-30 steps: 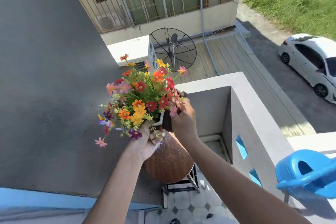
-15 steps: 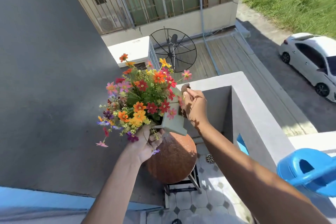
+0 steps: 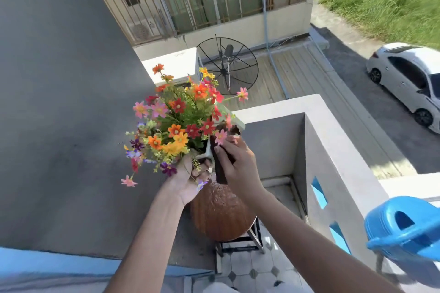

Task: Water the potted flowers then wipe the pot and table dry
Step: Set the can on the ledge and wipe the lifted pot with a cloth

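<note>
Flowers (image 3: 181,123), a dense bunch of orange, red, pink, yellow and purple blooms with green leaves, lean left in front of the grey wall (image 3: 59,102), held up above a small round wooden table (image 3: 221,216) whose brown top looks wet and shiny. The left hand (image 3: 188,181) grips the pale pot (image 3: 209,150) from below, fingers curled round its rim and lower edge; most of the pot is hidden behind blooms and fingers, so its shape is hard to read. Just to the right, the right hand (image 3: 238,164) pinches a dark brown cloth (image 3: 220,164) and presses it against the pot's side; the cloth's top corner sticks up past the thumb, its lower end hangs toward the tabletop. The table's dark legs are partly covered by the right forearm. At the far right a blue watering can (image 3: 404,228) sits on the white balcony ledge (image 3: 338,150), cut off by the frame edge.
</note>
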The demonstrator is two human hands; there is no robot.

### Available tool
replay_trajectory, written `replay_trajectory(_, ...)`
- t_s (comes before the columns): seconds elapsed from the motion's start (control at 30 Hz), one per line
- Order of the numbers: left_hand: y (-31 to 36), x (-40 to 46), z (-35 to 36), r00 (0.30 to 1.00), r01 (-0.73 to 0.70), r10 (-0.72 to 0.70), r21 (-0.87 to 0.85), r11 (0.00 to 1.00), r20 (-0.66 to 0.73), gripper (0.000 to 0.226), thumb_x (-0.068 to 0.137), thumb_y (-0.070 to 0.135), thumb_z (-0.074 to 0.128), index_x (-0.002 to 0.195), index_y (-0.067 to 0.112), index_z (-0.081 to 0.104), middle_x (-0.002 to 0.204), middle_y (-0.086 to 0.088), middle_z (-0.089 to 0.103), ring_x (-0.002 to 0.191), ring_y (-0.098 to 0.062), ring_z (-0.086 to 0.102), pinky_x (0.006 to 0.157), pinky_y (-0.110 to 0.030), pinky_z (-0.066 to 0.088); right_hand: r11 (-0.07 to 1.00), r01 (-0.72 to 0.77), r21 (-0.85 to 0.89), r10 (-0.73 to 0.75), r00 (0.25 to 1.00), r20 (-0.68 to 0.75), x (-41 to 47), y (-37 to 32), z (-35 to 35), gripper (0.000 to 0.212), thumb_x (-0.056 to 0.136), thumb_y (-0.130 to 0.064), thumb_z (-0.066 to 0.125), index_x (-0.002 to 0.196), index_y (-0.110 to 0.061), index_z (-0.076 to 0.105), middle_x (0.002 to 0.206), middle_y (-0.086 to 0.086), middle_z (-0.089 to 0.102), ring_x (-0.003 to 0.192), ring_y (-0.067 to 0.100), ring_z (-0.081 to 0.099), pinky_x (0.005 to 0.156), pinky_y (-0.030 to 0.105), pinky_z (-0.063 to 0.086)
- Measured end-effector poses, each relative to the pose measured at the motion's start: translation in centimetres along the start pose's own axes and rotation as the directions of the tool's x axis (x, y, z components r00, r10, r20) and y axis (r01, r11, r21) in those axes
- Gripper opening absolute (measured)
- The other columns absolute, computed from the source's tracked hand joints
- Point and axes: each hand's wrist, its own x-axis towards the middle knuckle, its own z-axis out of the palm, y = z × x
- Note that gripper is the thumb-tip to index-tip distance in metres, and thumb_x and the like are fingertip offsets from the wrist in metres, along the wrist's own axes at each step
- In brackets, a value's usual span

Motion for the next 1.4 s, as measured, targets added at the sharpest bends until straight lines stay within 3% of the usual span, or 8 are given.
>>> replay_trajectory(0.17,0.2,-0.1,0.6,1.000,0.013,-0.014,-0.109,0.994,-0.010,0.030,0.097,0.009,0.035,0.068,0.010,0.043,0.057,-0.010,0.045,0.027,-0.006,0.039,0.030,-0.014,0.028,0.999,0.015,-0.040,-0.018,0.997,-0.074,1.5,0.5,0.3,0.021,0.093,-0.014,0.064,0.111,-0.006,0.073,0.098,0.006,0.071,0.091,0.017,0.063,0.084,0.025,0.048)
replay_trajectory(0.43,0.4,0.1,-0.3,0.994,0.096,-0.100,-0.114,0.989,-0.032,0.037,0.096,0.010,0.035,0.064,0.006,0.053,0.059,-0.007,0.044,0.031,-0.006,0.032,0.035,-0.013,0.016,0.955,-0.295,0.037,0.294,0.955,0.041,1.4,3.4,-0.9,0.024,0.096,-0.027,0.058,0.108,-0.011,0.073,0.100,-0.001,0.060,0.093,0.009,0.061,0.082,0.023,0.042)
replay_trajectory(0.73,-0.8,-0.7,0.4,0.998,0.046,-0.050,-0.119,0.992,-0.028,0.029,0.097,0.008,0.036,0.069,0.010,0.046,0.054,-0.006,0.046,0.027,-0.005,0.032,0.034,-0.014,0.020,1.000,0.003,-0.006,-0.003,0.990,-0.140,2.7,-0.5,0.4,0.021,0.093,-0.008,0.060,0.107,0.002,0.072,0.101,0.011,0.069,0.096,0.002,0.054,0.090,0.006,0.039)
replay_trajectory(0.93,-0.7,-0.8,-0.8,0.997,0.079,-0.076,-0.111,0.991,0.029,0.023,0.092,0.004,0.038,0.071,0.010,0.045,0.065,-0.007,0.041,0.031,-0.007,0.036,0.031,-0.015,0.022,0.959,-0.278,-0.056,0.279,0.960,-0.002,1.7,4.0,-1.5,0.026,0.096,-0.019,0.057,0.115,-0.010,0.072,0.111,0.010,0.067,0.110,0.023,0.059,0.085,0.013,0.034)
replay_trajectory(1.03,-0.5,-1.0,-0.5,0.996,0.084,-0.081,-0.086,0.993,0.033,0.026,0.092,0.006,0.039,0.069,0.009,0.049,0.063,-0.008,0.042,0.031,-0.006,0.032,0.033,-0.015,0.019,0.948,-0.317,0.005,0.317,0.948,-0.008,1.3,3.8,-1.4,0.027,0.097,-0.026,0.055,0.110,-0.009,0.073,0.102,0.001,0.062,0.098,0.015,0.061,0.078,0.012,0.037)
replay_trajectory(1.17,-1.2,-0.9,0.0,0.997,0.072,-0.072,0.001,0.997,-0.017,0.039,0.096,0.008,0.037,0.063,0.010,0.056,0.058,-0.008,0.049,0.032,-0.004,0.032,0.033,-0.014,0.021,0.965,-0.236,0.116,0.246,0.965,-0.085,1.8,0.9,-0.4,0.022,0.095,-0.008,0.057,0.112,-0.005,0.071,0.098,-0.006,0.061,0.093,0.005,0.059,0.086,0.016,0.046)
replay_trajectory(1.27,-1.5,-0.9,0.3,0.996,0.088,-0.087,0.031,0.996,-0.017,0.030,0.098,0.009,0.032,0.071,0.009,0.046,0.060,-0.010,0.047,0.028,-0.003,0.029,0.032,-0.014,0.018,0.968,-0.155,0.196,0.176,0.980,-0.096,2.5,-0.6,-0.5,0.012,0.097,-0.002,0.053,0.095,-0.002,0.066,0.080,-0.005,0.060,0.071,0.000,0.057,0.071,0.025,0.048)
replay_trajectory(1.4,-1.4,-1.8,0.8,0.993,0.113,-0.113,-0.011,0.994,0.028,0.030,0.098,0.011,0.030,0.076,0.007,0.049,0.061,-0.009,0.042,0.026,-0.003,0.027,0.032,-0.014,0.014,0.987,-0.104,0.126,0.119,0.985,-0.123,4.0,-0.4,-1.5,0.024,0.091,-0.016,0.060,0.110,-0.008,0.073,0.103,-0.003,0.068,0.101,-0.004,0.056,0.091,0.011,0.040)
